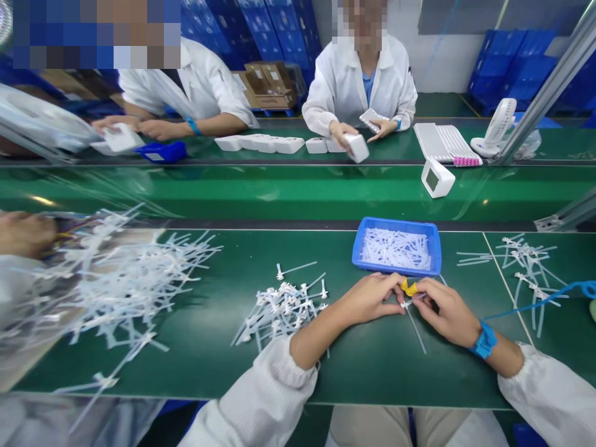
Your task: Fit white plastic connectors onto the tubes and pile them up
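In front of the blue tray (356, 251), my two hands meet over the green table. My left hand (370, 301) is closed, pinching a small white connector (406, 304) with a thin translucent tube (418, 332) hanging toward me. My right hand (447, 313), a blue strap (485, 340) round its wrist, is closed at the connector's right side, on what looks like a short piece of thin tube. Yellow covers (410, 287) show at the fingertips. Short, thin, whitish tube pieces (395, 248) fill the tray. Left of my left forearm lies a pile of connectors with tubes (279, 310).
A bigger heap of tubed connectors (135, 279) is at left, near a co-worker's blurred hand (25, 233). Several more tube assemblies (526, 261) lie at right, where a blue coiled cord (535, 304) runs to my wrist strap. Across the green conveyor (279, 192), two people handle white devices.
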Available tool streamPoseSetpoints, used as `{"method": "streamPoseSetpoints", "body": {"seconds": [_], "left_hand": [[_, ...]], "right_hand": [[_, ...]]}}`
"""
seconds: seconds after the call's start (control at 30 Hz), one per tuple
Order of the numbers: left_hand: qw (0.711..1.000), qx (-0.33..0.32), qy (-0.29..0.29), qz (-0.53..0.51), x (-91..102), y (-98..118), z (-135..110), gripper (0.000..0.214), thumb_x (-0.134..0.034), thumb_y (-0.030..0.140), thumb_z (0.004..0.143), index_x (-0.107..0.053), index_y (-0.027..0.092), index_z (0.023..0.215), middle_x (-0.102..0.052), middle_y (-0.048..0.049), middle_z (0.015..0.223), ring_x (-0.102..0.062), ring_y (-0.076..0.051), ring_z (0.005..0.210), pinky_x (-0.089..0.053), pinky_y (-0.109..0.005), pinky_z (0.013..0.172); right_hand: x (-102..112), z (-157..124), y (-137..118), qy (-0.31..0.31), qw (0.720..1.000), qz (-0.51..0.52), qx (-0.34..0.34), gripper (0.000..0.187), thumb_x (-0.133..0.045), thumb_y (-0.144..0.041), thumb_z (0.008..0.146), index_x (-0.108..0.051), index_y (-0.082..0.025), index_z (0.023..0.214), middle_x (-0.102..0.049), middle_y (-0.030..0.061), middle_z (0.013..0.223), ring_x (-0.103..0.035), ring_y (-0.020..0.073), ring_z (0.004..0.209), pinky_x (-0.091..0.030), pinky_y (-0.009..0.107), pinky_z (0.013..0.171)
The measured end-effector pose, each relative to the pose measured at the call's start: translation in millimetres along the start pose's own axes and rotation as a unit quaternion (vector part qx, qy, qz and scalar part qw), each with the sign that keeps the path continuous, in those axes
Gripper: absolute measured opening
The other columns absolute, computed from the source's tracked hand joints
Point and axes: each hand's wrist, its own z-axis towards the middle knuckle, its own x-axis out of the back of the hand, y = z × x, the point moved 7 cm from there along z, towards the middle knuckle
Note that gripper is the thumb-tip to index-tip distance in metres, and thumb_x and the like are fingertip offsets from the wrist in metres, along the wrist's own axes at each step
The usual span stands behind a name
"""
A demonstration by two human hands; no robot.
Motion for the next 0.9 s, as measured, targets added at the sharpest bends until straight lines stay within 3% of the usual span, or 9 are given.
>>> {"method": "streamPoseSetpoints", "body": {"seconds": [0.9], "left_hand": [[1.000, 0.012, 0.002, -0.006, -1.5, -4.7, 4.6, 0.040, -0.087, 0.037, 0.094, -0.058, 0.025, 0.118, -0.078, 0.0005, 0.101, -0.072, -0.022, 0.095, -0.048, -0.027, 0.085]], "right_hand": [[-7.4, 5.3, -2.9, -0.024, 0.999, -0.028, 0.034, 0.011, -0.056, -0.015, 0.106, -0.063, -0.022, 0.111, -0.072, 0.0065, 0.097, -0.068, 0.0212, 0.088, -0.056, 0.032, 0.082]]}}
